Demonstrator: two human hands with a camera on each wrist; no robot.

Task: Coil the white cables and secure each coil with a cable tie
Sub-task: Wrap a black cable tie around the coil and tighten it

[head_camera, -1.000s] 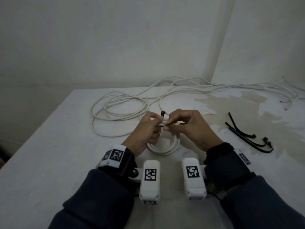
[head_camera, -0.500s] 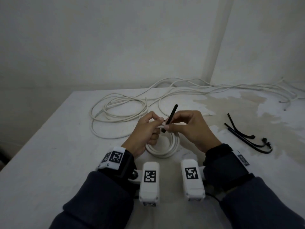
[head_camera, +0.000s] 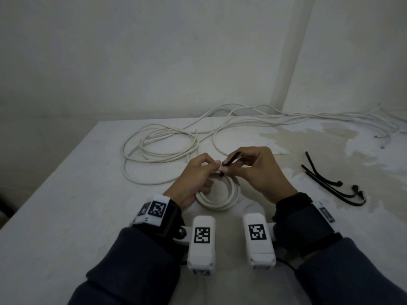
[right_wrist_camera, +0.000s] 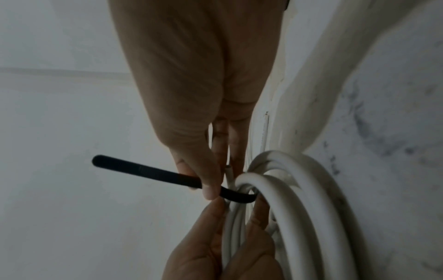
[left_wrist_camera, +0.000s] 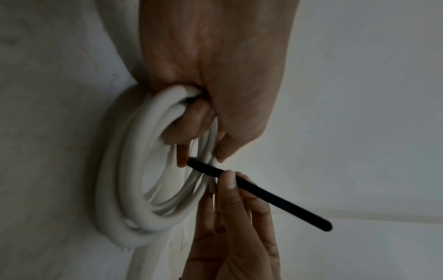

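A small white cable coil [head_camera: 222, 200] stands on the table between my hands. My left hand [head_camera: 198, 172] pinches the top of the coil [left_wrist_camera: 134, 170], thumb and fingers around its strands. A black cable tie [head_camera: 230, 161] passes round those strands. My right hand [head_camera: 257, 170] pinches the tie [right_wrist_camera: 167, 175] near the coil [right_wrist_camera: 299, 199], and its free end [left_wrist_camera: 287, 206] sticks out. A larger loose white cable [head_camera: 158, 148] lies behind to the left.
Three spare black cable ties [head_camera: 330, 183] lie on the table to the right. More white cable strands [head_camera: 308, 117] run along the back edge by the wall. The table's left edge [head_camera: 50, 172] drops to a dark floor.
A second ago only the tie's head showed between my fingertips. The strap then stood upright, and now my right hand has tilted it to the right.
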